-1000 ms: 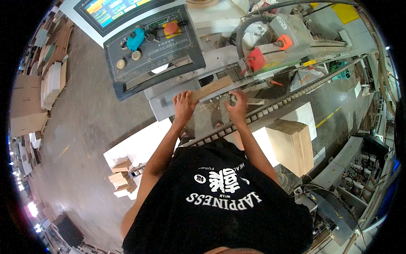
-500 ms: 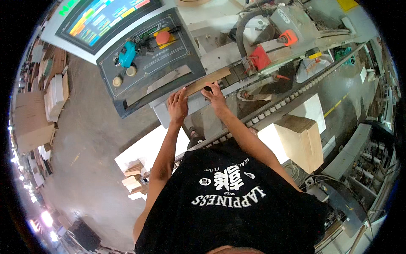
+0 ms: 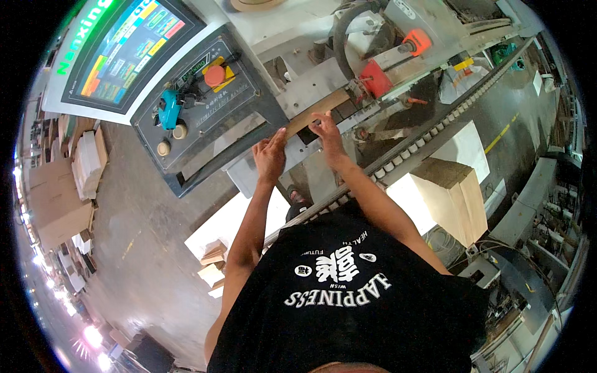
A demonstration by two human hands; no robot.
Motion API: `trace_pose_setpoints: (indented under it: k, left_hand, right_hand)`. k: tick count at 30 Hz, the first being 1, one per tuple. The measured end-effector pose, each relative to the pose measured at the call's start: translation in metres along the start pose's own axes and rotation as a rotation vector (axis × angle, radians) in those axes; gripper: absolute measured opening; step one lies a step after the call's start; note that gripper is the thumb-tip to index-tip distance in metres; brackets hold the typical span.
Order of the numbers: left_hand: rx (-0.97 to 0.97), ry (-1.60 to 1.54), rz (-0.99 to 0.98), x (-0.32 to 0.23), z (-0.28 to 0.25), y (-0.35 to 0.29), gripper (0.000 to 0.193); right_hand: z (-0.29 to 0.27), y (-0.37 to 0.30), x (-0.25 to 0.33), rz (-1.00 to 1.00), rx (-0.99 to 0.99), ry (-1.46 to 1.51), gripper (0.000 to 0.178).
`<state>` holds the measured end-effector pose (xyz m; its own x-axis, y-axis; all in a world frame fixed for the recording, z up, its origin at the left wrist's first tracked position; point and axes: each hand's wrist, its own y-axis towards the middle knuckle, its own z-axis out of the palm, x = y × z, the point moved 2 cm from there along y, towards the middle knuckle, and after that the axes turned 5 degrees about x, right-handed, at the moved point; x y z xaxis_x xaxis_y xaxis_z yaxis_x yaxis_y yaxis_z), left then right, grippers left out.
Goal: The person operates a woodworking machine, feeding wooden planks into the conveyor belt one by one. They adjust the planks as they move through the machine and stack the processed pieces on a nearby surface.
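Observation:
A narrow tan wooden strip [image 3: 328,108] lies along the infeed of a grey machine, between the control panel and a red block [image 3: 375,79]. My left hand [image 3: 270,159] rests at the strip's near left end, its fingers stretched out and lying on it. Beside the strip's near edge, my right hand [image 3: 329,138] has its thumb and index finger bent and apart, the index fingertip close to or touching the wood. A dark gap in the metal bed shows by the right thumb. The undersides of both hands are hidden.
At the upper left stands a control panel [image 3: 211,118] with a red stop button [image 3: 215,76], knobs and a lit screen [image 3: 127,46]. A roller track [image 3: 410,146] runs diagonally on my right. Stacked boards [image 3: 453,193] stand beyond it. An orange-red part [image 3: 418,42] tops the machine.
The strip has slid rightward, closer to the red block. My left hand has followed it to the right; my right thumb and index finger have spread slightly. The whole view has also shifted.

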<state>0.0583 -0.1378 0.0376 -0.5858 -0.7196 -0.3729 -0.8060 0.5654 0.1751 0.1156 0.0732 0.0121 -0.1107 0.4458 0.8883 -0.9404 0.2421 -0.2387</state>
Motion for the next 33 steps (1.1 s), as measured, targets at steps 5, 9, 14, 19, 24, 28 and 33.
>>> trace_pose_setpoints:
  k: [5,9,14,19,24,28,33]
  left_hand:
    - [0.057,0.031,0.009,-0.013,0.024,0.021,0.044]
    - [-0.030,0.009,0.081,-0.037,0.039,0.040,0.050]
    - [-0.011,0.012,0.094,-0.064,0.059,0.070,0.056]
    - [-0.021,-0.118,0.058,-0.072,0.060,0.090,0.036]
    - [-0.166,0.017,0.088,-0.036,0.056,0.062,0.026]
    - [-0.178,-0.075,0.047,-0.042,0.055,0.029,0.033]
    - [-0.146,-0.044,-0.141,-0.023,0.075,0.024,0.042]
  right_hand:
    - [-0.023,0.010,0.020,-0.026,0.031,0.145,0.071]
    - [-0.049,0.020,0.020,-0.138,-0.066,-0.167,0.072]
    - [-0.064,-0.004,0.030,-0.126,-0.016,-0.341,0.075]
    - [-0.062,-0.106,0.025,-0.022,-0.036,-0.397,0.058]
    - [-0.109,-0.244,-0.027,0.077,-0.237,-0.405,0.042]
    - [-0.250,-0.388,-0.171,0.136,-0.600,0.157,0.025]
    - [-0.276,-0.547,-0.203,0.162,-0.465,-1.645,0.027]
